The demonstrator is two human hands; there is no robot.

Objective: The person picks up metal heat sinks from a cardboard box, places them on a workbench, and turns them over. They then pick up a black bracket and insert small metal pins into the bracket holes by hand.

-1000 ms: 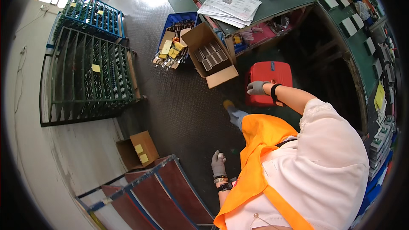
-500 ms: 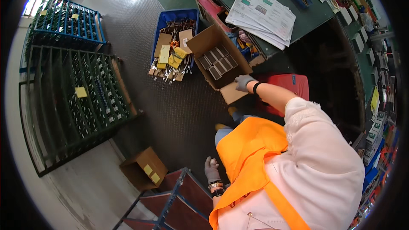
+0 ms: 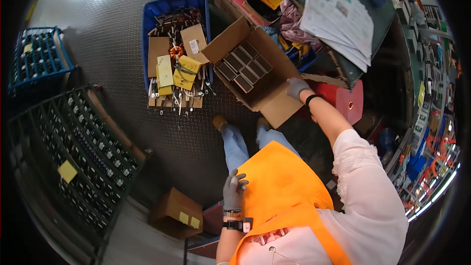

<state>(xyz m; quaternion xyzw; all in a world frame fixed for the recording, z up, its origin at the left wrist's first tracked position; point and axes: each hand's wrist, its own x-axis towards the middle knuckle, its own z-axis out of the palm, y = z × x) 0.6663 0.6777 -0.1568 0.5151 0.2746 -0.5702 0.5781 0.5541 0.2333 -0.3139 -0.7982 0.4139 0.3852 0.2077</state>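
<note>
While the open carton (image 3: 282, 73) appeared to stand on the floor beside the desk (image 3: 381, 19), between a blue bin (image 3: 145, 34) and a red case (image 3: 351, 100), the right hand (image 3: 297, 89) was at its near right corner. Those fingers were curled at the cardboard edge; whether they gripped it or merely rested there, I could not tell. The left hand (image 3: 232, 192) was in front of the orange apron (image 3: 284, 181), its fingers half bent and loosely apart, with nothing seen in their hold.

As far as could be judged, the reach to the carton was done: it was open, and dark blocks (image 3: 239, 59) sat packed inside, toward the far left. Its flaps were not closed, and no block was lifted out in either hand.

By count, there was 1 open carton with about 8 blocks showing in 2 rows and at least 2 flaps spread. The bin held 1 orange coil (image 3: 176, 51), at least 3 yellow cards (image 3: 186, 72) and too many cables to count. There were also 1 red case, 1 brown box (image 3: 169, 211) bearing 2 yellow labels (image 3: 184, 217), and 2 racks (image 3: 128, 143) at the left.
</note>
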